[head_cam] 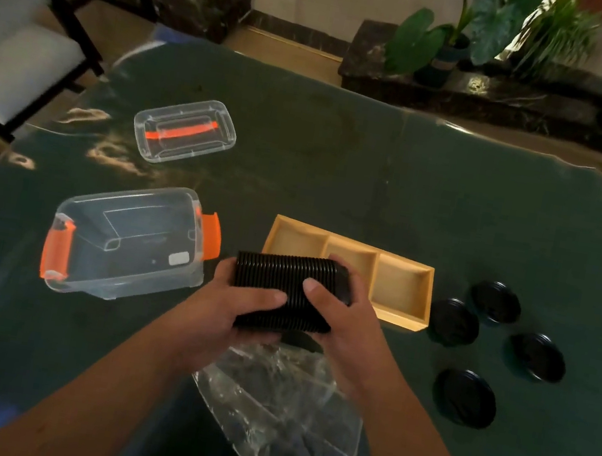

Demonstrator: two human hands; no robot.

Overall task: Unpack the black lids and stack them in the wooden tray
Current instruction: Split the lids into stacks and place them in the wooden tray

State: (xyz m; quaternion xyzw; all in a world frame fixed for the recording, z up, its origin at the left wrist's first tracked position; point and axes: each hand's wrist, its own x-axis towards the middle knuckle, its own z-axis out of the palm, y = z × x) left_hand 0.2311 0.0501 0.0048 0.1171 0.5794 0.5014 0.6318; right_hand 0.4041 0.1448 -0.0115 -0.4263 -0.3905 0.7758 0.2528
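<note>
Currently your left hand (241, 297) and right hand (337, 312) clamp the lids (284, 276) sideways just short of the tray (426, 299); slackened pressure could fan them out.

Dim room: chair (14, 64), potted plants (480, 31)

No text or label here is legible.

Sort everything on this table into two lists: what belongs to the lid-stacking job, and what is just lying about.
Belongs to the job:
- stack of ribbed black plastic lids, held by left hand and right hand
- four loose round black lids
- three-compartment wooden tray
- crumpled clear plastic bag

Lying about:
- clear plastic box with orange latches
- clear box lid with orange handle
- potted plants
</note>
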